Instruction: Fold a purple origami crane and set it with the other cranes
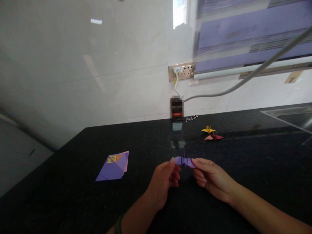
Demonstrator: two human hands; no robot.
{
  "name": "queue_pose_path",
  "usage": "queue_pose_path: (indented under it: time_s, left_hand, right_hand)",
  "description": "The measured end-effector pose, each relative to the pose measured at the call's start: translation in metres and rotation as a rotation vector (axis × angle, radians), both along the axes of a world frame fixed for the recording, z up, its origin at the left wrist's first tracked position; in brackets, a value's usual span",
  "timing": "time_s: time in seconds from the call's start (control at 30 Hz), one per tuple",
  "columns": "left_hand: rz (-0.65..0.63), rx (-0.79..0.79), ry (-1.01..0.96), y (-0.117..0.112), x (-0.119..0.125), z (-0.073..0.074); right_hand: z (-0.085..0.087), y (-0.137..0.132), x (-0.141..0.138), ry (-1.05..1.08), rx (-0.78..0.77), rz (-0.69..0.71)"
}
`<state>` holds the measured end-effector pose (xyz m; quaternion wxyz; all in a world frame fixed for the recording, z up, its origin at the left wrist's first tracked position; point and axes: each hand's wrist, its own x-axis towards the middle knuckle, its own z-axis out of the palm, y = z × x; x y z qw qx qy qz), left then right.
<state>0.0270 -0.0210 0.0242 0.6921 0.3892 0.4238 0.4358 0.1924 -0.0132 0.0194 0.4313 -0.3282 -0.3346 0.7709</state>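
Observation:
Between my two hands a purple origami crane (pixel 184 162) is held just above the dark countertop, its wings spread to either side. My left hand (pixel 164 180) pinches the left wing between thumb and fingers. The other wing is gripped by my right hand (pixel 211 177) in the same way. Farther back on the right sit a yellow origami crane (pixel 208 130) and a red and pink origami crane (pixel 214 137), close together. To the left of my hands lies a stack of purple and pink folding paper (pixel 112 170) with small yellow and orange shapes on top.
The black countertop (pixel 80 152) meets a pale tiled wall (pixel 122 65). A dark device (pixel 177 109) leans there, cabled to a wall socket (pixel 181 71). Beside it lies a black-and-white braided cord (pixel 191 118). A thick grey cable (pixel 231 89) crosses at right. The sink edge (pixel 285 122) is far right.

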Motion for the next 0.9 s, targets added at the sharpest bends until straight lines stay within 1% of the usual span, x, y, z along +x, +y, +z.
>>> queue_pose_path:
  time_s: [0.13, 0.23, 0.3, 0.37, 0.43, 0.47, 0.57, 0.63, 0.77, 0.9]
  left_hand:
    - [0.03, 0.02, 0.003, 0.0, 0.0, 0.004]
    - [0.058, 0.0, -0.013, 0.003, -0.002, 0.006]
    - [0.077, -0.016, 0.015, 0.005, -0.004, 0.006]
    - [0.064, -0.04, 0.054, 0.006, -0.007, 0.006]
    - [-0.003, -0.086, 0.076, 0.007, -0.009, 0.005]
    - [-0.047, -0.116, 0.079, 0.007, -0.01, 0.005]
    - [-0.172, -0.204, 0.09, 0.007, -0.011, 0.003]
    - [-0.223, -0.24, 0.095, 0.007, -0.012, 0.002]
    - [-0.262, -0.286, 0.096, 0.007, -0.011, -0.001]
    - [-0.273, -0.321, 0.095, 0.008, -0.011, 0.0]
  right_hand:
    - [0.002, -0.005, -0.003, -0.125, 0.076, 0.052]
    - [0.005, -0.005, -0.001, -0.297, 0.171, 0.117]
    - [0.008, -0.003, 0.002, -0.465, 0.28, 0.091]
    - [0.011, 0.0, 0.007, -0.609, 0.404, -0.04]
    - [0.014, 0.002, 0.01, -0.654, 0.518, -0.091]
    - [0.015, 0.002, 0.011, -0.663, 0.58, -0.082]
    - [0.018, -0.002, 0.011, -0.685, 0.728, 0.007]
    - [0.02, -0.007, 0.011, -0.711, 0.784, 0.08]
    - [0.025, -0.015, 0.011, -0.753, 0.85, 0.209]
    - [0.029, -0.017, 0.014, -0.733, 0.905, 0.277]
